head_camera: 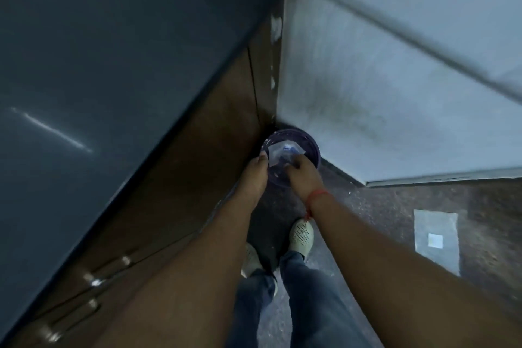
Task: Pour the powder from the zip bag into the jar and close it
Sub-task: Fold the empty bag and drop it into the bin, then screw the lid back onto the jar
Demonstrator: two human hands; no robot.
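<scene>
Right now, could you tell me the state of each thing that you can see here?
Round purple bin: open, no lid on it, standing on the floor in the corner.
Clear plastic zip bag: held over the bin's mouth; open or closed, cannot tell.
Left hand: at the bin's near rim.
Right hand: gripping the bag.
Brown cabinet door: closed.

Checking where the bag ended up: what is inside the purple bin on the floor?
A clear plastic bag lies in the purple bin; both hands reach in and cover whatever lies below.
</scene>
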